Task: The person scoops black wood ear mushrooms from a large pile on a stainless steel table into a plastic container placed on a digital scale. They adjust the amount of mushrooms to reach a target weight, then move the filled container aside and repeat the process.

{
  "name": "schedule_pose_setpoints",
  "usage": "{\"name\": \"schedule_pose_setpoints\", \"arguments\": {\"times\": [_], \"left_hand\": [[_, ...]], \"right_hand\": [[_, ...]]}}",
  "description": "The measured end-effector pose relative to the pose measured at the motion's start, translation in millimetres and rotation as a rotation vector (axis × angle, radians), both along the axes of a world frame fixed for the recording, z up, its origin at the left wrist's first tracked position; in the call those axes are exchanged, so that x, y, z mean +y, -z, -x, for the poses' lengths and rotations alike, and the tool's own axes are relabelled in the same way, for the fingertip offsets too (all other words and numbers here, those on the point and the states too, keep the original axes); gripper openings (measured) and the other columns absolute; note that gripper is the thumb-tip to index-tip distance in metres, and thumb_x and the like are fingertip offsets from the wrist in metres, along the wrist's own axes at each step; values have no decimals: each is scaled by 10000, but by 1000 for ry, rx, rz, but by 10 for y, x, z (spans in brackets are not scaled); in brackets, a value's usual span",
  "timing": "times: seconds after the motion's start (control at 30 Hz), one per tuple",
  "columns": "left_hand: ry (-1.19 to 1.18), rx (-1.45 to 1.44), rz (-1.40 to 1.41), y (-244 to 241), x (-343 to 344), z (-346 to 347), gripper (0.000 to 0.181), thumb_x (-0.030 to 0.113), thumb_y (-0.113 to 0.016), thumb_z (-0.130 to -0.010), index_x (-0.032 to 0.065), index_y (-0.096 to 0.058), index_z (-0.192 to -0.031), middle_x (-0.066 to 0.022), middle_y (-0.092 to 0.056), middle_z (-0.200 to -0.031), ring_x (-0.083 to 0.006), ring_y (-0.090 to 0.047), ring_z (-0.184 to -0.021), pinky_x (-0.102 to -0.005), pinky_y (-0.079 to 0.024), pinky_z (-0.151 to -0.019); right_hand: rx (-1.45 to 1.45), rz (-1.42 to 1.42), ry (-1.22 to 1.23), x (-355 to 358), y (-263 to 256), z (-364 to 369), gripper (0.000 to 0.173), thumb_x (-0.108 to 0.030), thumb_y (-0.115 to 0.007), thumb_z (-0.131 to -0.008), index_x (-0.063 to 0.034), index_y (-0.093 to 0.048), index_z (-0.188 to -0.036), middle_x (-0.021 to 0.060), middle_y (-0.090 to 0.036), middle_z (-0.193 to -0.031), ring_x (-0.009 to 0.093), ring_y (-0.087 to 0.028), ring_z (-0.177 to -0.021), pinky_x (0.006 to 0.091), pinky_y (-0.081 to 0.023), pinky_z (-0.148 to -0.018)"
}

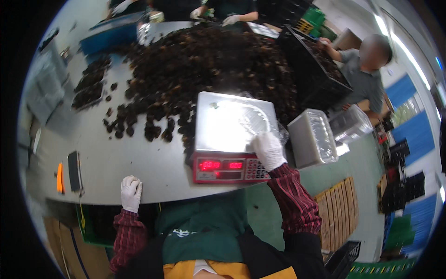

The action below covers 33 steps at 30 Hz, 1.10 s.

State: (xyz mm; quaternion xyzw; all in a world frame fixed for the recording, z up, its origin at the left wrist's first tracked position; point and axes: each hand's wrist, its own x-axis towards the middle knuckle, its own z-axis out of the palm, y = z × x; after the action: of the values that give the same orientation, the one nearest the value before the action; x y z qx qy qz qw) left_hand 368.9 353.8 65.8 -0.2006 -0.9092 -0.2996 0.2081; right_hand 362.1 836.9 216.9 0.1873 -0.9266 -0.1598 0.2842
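Note:
My right hand (pixel 269 150), in a white glove, lies over the right front edge of the metal pan of a red digital scale (pixel 228 125). Its fingers are curled, and whether they hold anything is hidden. Red digits glow on the scale's display. Resting at the table's front edge, my left hand (pixel 131 193) is gloved too, with its fingers folded in and nothing seen in them. Behind the scale spreads a large heap of dark brown pieces (pixel 209 62), perhaps dried mushrooms. Filled clear trays (pixel 89 91) of them stand at the left.
Beyond the scale's right side stand plastic containers (pixel 312 137) and a big black crate (pixel 310 76), with a co-worker behind. Other gloved workers stand across the metal table (pixel 156 164). A blue bin (pixel 111 35) is far left; an orange tool (pixel 60 178) and a dark strip (pixel 74 171) lie nearer.

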Motion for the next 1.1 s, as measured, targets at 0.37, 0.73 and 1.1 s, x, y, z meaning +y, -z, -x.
{"name": "schedule_pose_setpoints", "arguments": {"times": [0.37, 0.73, 1.1], "left_hand": [[-338, -80, 187, -594, -538, -174, 307, 75, -676, -769, 78, -659, -1075, -112, -596, -1120, -323, -534, -1094, -419, -417, -944], [43, -68, 250, -541, 1001, 2528, 455, 254, -670, -817, 165, -592, -1257, -144, -532, -1302, -345, -474, -1215, -426, -396, -1013], [284, -630, 515, -958, 852, 2082, 325, 360, -730, -736, 75, -715, -892, -132, -659, -862, -322, -635, -860, -423, -509, -727]], "right_hand": [[-399, 741, -111, -2178, 1084, -378, 398, -15, -595, -817, -19, -579, -1216, 77, -538, -646, 236, -535, -505, 380, -440, -455], [-365, 830, -297, -2481, 1486, -271, 492, -26, -587, -804, 55, -463, -1273, 88, -513, -646, 245, -538, -544, 369, -430, -475], [-341, 813, -238, -2517, 1464, -275, 401, -73, -610, -827, 38, -527, -1203, 77, -464, -642, 229, -506, -540, 357, -417, -482]]}}
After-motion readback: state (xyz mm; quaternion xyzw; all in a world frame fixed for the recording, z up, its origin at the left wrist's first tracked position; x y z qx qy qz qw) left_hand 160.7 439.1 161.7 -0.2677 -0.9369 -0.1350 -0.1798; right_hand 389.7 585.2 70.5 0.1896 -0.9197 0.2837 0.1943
